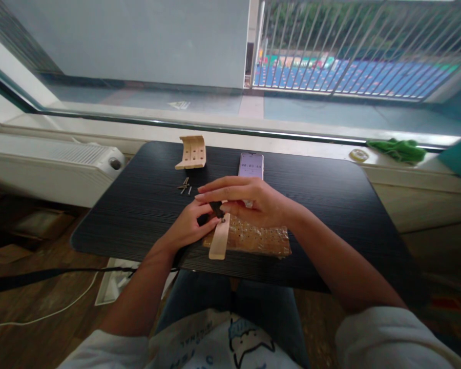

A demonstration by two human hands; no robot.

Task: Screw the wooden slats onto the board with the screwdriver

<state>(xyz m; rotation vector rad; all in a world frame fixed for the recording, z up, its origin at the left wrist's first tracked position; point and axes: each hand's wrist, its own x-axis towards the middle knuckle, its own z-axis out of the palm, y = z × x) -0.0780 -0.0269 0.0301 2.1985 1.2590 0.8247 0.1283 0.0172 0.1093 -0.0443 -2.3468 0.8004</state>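
On the black table (330, 205), toward its far edge, lie a phone (251, 165) with its screen lit, a curved wooden piece (192, 152) drilled with holes, and a small cluster of metal pins (184, 187), too small to count surely, perhaps four or five. Beyond, on the sill, sit a roll of tape (358, 155) and a green cloth (399, 150); a white radiator (54, 159) runs along the left. Nearer the person, a perforated wooden board (257, 240) lies flat, half covered by the right hand (249, 200), and one pale wooden strip (219, 240) rests along the board's left edge, its near end reaching toward the table's front. The right hand stretches its long fingers out leftward while thumb and forefinger pinch a small dark tool (216, 207) just above the strip's far end. The left hand (186, 225) curls in from the left, its fingertips touching that same end of the strip; whether they pinch it or only steady it cannot be told. One strip, one board, one curved piece, one phone.
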